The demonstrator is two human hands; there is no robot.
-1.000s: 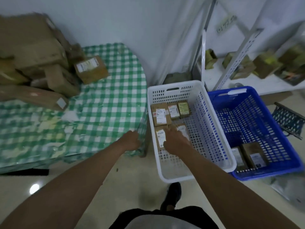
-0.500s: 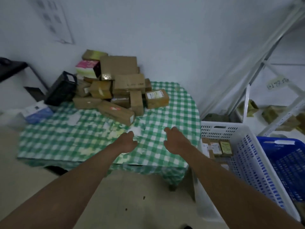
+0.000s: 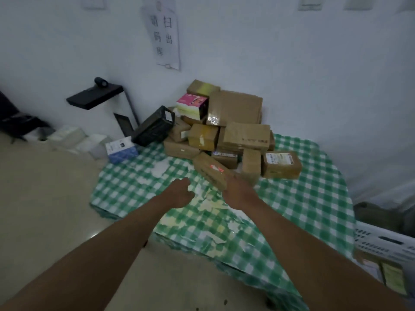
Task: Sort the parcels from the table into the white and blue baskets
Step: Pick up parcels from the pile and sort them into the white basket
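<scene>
Parcels, mostly brown cardboard boxes, sit in a heap at the far side of the green-and-white checked surface, against the wall. At the far left of that surface lies a blue-and-white box, then a black crate tipped against the heap. A pink-and-white box rests high on the pile. Your left hand hovers above the cloth near its front-left part, fingers loosely curled and holding nothing. Just right of it, your right hand reaches the near end of a long brown box with a red sticker; motion blur hides the fingers, so you cannot tell whether they grip it. Further right, a labelled brown parcel lies at the heap's right edge. At the far right edge of the view, the white basket stands beside the surface, with small parcels inside.
</scene>
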